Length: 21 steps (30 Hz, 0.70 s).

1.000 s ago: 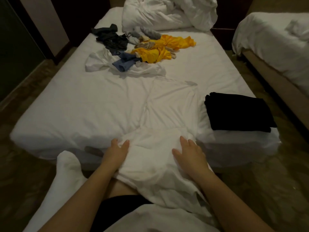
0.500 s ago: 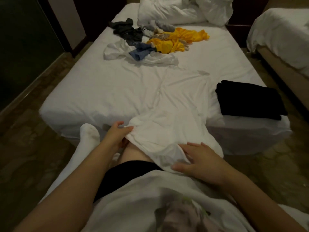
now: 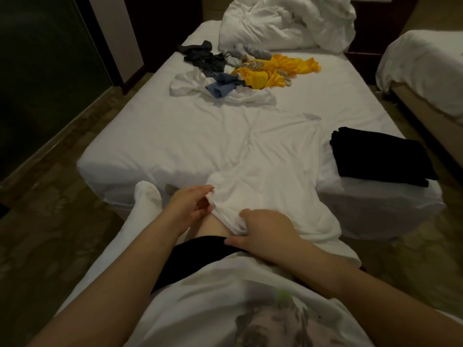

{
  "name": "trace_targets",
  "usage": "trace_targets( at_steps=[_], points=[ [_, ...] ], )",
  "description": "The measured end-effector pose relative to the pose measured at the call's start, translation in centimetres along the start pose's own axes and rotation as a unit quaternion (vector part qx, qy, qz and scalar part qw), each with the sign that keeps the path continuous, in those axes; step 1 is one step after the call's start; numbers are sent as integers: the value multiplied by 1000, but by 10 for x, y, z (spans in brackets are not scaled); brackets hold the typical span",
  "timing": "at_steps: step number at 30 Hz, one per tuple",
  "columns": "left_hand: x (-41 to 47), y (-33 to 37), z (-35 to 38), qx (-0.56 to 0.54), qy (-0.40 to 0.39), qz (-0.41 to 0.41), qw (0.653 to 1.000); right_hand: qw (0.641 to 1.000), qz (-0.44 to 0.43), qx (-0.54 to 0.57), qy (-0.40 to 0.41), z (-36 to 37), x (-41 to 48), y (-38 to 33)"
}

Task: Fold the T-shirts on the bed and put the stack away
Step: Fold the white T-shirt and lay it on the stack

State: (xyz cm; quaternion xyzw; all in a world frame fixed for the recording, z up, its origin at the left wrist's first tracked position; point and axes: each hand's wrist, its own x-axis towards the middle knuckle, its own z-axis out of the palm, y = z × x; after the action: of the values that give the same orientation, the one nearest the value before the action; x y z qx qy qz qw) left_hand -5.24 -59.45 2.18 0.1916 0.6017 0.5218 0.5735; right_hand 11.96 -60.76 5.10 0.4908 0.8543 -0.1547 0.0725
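The left hand (image 3: 190, 204) pinches the near edge of the white T-shirt (image 3: 270, 171), which lies over the end of the bed (image 3: 162, 136). The right hand (image 3: 265, 234) curls its grip on that edge too, likely to lift and fold it. A folded black shirt (image 3: 380, 156) waits at the right.

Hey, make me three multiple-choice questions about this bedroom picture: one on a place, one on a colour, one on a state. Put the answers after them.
1. Where does the folded black garment lie?
A) on the floor
B) at the near right corner of the bed
C) on a chair

2. What colour is the brightest unfolded garment?
A) red
B) yellow
C) green

3. The white duvet at the bed's head is:
A) crumpled in a heap
B) spread smooth
C) rolled up tightly

Answers: B, it sits by that corner's edge; B, its yellow is plain; A, it is bunched and creased.
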Motion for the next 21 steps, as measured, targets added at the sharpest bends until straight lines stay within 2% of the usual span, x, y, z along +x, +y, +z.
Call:
trace_targets(
  at_steps=[4,10,13,17,21],
  points=[
    [2,4,-2,-19,51,77,996,997,-46,-27,57,3,4,-9],
    [6,2,-15,44,113,137,983,993,-93,-32,61,-2,4,-14],
    [9,-1,-20,78,126,137,979,991,-115,19,73,-13,3,-13],
    [11,-11,-16,144,136,90,976,987,-138,82,-8,-8,3,-12],
    [8,-15,-10,267,164,112,943,980,-90,176,10,-12,7,-4]
  ],
)
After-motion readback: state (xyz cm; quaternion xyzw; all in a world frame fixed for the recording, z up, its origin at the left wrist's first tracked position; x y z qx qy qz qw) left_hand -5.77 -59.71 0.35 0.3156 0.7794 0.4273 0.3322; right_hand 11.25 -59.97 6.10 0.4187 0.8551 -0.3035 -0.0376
